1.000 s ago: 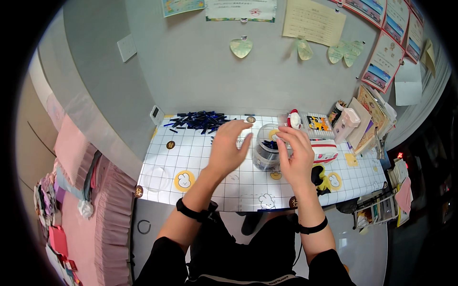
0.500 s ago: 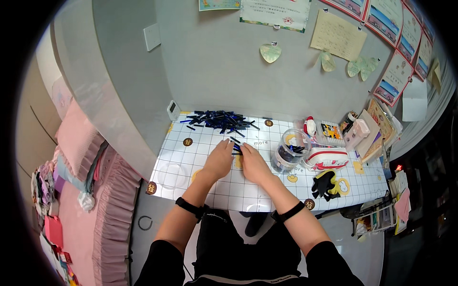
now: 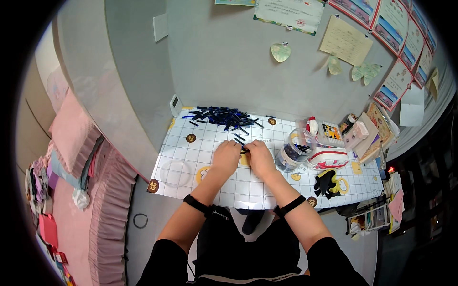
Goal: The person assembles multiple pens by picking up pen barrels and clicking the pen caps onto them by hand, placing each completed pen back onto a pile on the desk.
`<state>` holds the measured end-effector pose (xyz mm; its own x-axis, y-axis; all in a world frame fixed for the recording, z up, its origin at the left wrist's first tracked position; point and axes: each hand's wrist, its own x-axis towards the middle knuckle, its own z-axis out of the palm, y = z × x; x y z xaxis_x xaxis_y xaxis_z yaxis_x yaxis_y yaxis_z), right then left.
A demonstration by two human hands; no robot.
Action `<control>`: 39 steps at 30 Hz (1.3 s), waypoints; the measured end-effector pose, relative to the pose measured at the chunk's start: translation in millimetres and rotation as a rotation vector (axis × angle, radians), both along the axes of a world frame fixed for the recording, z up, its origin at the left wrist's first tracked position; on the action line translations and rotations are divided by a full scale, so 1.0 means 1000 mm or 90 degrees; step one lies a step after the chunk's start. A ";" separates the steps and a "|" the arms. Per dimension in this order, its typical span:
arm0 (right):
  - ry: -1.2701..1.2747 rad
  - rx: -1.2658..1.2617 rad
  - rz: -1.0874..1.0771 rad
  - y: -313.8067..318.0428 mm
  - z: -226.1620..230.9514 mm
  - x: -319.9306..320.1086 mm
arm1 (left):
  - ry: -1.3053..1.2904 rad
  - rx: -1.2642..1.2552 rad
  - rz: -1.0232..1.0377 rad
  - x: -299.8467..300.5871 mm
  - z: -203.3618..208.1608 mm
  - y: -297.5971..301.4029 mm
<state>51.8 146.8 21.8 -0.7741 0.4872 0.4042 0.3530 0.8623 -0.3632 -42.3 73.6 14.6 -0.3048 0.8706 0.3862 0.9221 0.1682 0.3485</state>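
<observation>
On the white grid-patterned table cover (image 3: 229, 190), my left hand (image 3: 226, 156) and my right hand (image 3: 260, 157) almost meet, fingers curled inward. Between their fingertips are a few short dark blue sticks that look like ink cartridges (image 3: 244, 149), partly hidden by the fingers. Just beyond the fingertips lie a couple of loose ones (image 3: 239, 138). A large heap of the same cartridges (image 3: 222, 117) spreads along the back of the table. To the right of my right hand stands a clear plastic jar (image 3: 287, 159), its mouth uncovered, holding more cartridges.
A clear round lid (image 3: 175, 173) lies at the left. Right of the jar are a white and red pencil case (image 3: 328, 158), a black glove-like item (image 3: 325, 183), a pink box (image 3: 355, 136) and upright books (image 3: 374, 131). A small white device (image 3: 176, 105) leans in the back left corner.
My hands have drawn closer together over the cartridges, and their fingers now cover more of them. The whole view has shifted slightly; the heap and jar stay put.
</observation>
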 end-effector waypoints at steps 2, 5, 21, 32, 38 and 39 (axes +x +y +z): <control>-0.012 0.000 0.003 0.002 0.001 0.000 | 0.047 0.006 -0.003 -0.002 -0.004 0.003; -0.019 0.006 0.008 0.006 0.001 -0.001 | 0.036 -0.009 0.008 -0.003 -0.003 -0.001; -0.058 -0.016 -0.004 0.000 0.006 -0.018 | -0.110 -0.114 0.097 -0.013 0.011 -0.019; -0.005 -0.053 -0.072 0.007 0.005 -0.018 | -0.050 -0.108 0.082 -0.011 0.011 -0.016; -0.068 0.045 -0.061 0.013 0.002 -0.036 | 0.001 -0.163 0.095 -0.007 0.014 -0.004; -0.060 0.043 -0.058 0.014 0.003 -0.037 | 0.002 -0.170 0.096 -0.008 0.013 -0.003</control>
<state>14.6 160.7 24.3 -0.7644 0.5312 0.3655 0.4605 0.8465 -0.2672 -50.3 70.5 27.8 -0.4378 0.8863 0.1507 0.8807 0.3892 0.2700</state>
